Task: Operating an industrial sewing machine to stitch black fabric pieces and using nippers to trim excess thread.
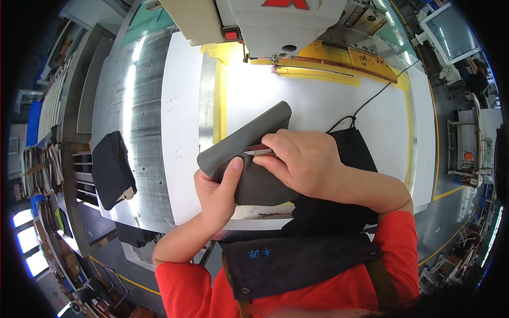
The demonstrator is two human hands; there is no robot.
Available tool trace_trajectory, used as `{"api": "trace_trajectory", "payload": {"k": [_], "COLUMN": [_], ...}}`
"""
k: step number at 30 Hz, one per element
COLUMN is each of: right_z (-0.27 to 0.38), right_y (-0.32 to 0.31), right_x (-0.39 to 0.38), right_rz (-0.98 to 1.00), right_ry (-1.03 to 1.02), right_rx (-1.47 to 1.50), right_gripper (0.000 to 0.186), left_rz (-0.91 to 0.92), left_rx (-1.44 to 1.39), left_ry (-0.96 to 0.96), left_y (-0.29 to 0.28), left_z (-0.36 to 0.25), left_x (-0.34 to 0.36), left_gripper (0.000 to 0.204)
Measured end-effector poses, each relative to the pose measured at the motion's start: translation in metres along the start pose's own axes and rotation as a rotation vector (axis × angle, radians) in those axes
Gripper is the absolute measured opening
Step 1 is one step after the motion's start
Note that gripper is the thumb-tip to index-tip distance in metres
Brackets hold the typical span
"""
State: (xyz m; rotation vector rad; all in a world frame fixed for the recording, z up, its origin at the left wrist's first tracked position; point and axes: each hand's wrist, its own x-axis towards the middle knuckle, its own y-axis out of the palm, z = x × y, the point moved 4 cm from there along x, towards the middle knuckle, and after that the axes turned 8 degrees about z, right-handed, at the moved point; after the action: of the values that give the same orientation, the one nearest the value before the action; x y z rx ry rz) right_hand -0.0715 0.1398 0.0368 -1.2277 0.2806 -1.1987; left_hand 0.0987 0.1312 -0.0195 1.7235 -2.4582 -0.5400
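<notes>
My left hand [217, 193] grips a dark grey fabric piece [265, 183], its thumb pressed on top near a rolled or folded-over edge [244, 139]. In my right hand [305, 161] is a pair of small thread snips [255, 150], dark red and silver, pinched between thumb and fingers. Their pale tips touch or almost touch the cloth just beside my left thumb. Both hands hold this work above the front of the white table. A black fabric piece [352, 151] lies under and beside my right forearm, with a black cord [366, 103] trailing up from it.
A sewing machine head [286, 32] stands over the far side of the white work surface [318, 111], which has yellow tape borders. On the metal table at left lies a folded black fabric stack [113, 169]. A screen [450, 33] is at upper right.
</notes>
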Motion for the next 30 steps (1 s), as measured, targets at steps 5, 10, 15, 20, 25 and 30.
{"api": "trace_trajectory", "payload": {"k": [5, 10, 15, 20, 25, 30], "right_z": [-0.001, 0.0, 0.0, 0.001, 0.002, 0.001], "right_y": [-0.001, -0.001, 0.002, 0.006, 0.006, 0.0], "right_x": [0.0, 0.0, 0.0, 0.001, 0.0, 0.001], "right_rz": [0.01, 0.006, 0.012, -0.042, 0.015, 0.004], "right_ry": [-0.012, -0.01, 0.003, -0.034, -0.034, -0.012], "right_rx": [-0.039, -0.048, -0.072, -0.095, -0.096, -0.058], "right_gripper": [0.038, 0.039, 0.039, 0.026, 0.026, 0.032], "left_rz": [-0.01, -0.007, -0.028, -0.002, 0.046, 0.017], "left_rx": [-0.005, -0.004, 0.031, 0.079, 0.01, -0.02], "left_ry": [0.039, 0.044, 0.021, 0.021, -0.02, -0.063], "left_y": [-0.004, -0.003, 0.001, 0.002, 0.01, 0.004], "left_z": [0.001, 0.0, -0.003, -0.003, -0.007, -0.008], "left_x": [-0.001, -0.001, -0.002, 0.001, 0.004, 0.003], "left_gripper": [0.027, 0.028, 0.026, 0.025, 0.026, 0.028]}}
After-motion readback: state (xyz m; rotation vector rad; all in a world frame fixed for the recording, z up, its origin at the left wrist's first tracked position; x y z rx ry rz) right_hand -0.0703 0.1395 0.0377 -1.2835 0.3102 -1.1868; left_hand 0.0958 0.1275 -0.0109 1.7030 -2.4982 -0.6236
